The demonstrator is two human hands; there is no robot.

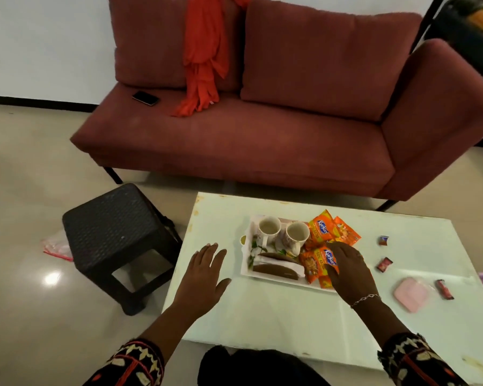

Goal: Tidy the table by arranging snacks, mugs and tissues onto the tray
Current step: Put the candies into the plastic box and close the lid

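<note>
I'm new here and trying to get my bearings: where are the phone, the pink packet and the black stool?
phone [145, 98]: head view, middle of its dark screen.
pink packet [410, 294]: head view, centre of its top face.
black stool [109, 215]: head view, middle of its woven seat.

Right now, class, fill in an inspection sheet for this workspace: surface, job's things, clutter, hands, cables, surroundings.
Surface: white glossy table, edges chipped.
Job's things: tray holds two mugs, orange packets and white tissues; pink pack and three sweets lie off it, to the right.
Clutter: nothing seen.
Hands: left hand flat, palm down, left of the tray; right hand rests on a packet.
Cables: nothing seen.
Surroundings: sofa with scarf and phone; stool; bag on the floor.
</note>
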